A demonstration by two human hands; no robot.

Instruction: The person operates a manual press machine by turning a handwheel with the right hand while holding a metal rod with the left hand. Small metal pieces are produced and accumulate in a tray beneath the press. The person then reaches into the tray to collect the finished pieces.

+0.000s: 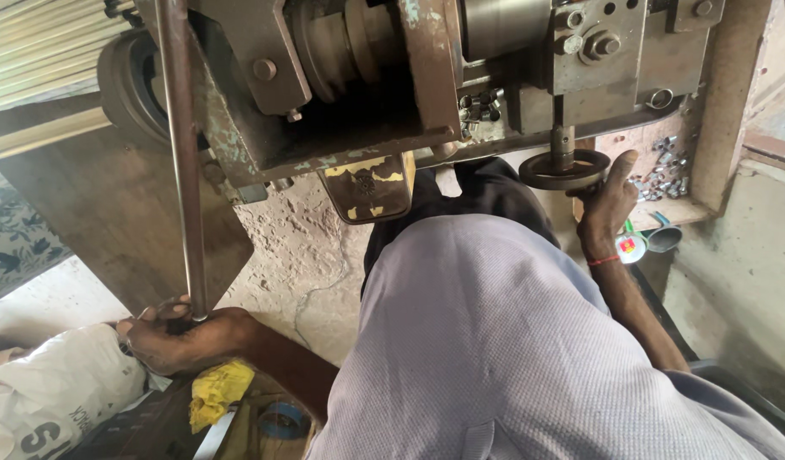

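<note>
1. A rough, cracked concrete floor [312,273] is seen beneath a worn metal machine [409,77] with flaking greenish paint, which fills the top of the view.
2. A long metal lever [181,153] is seen running down from the machine's upper left to the lower left of the view.
3. The lever's lower end is clenched in the left hand [175,336], with the fingers wrapped around it.
4. A small dark handwheel [564,169] is mounted on a short shaft under the machine's right side.
5. The handwheel's right rim is gripped by the right hand [607,204], with the thumb raised beside it; a red thread is worn on that wrist.
6. A tray [665,166] of small metal nuts is set just right of the handwheel.
7. A yellow cloth [215,390] is seen just below the left forearm, and a white printed sack [52,392] lies at the lower left.
8. The lower centre is filled by the person's pale lilac shirt [495,341].
</note>
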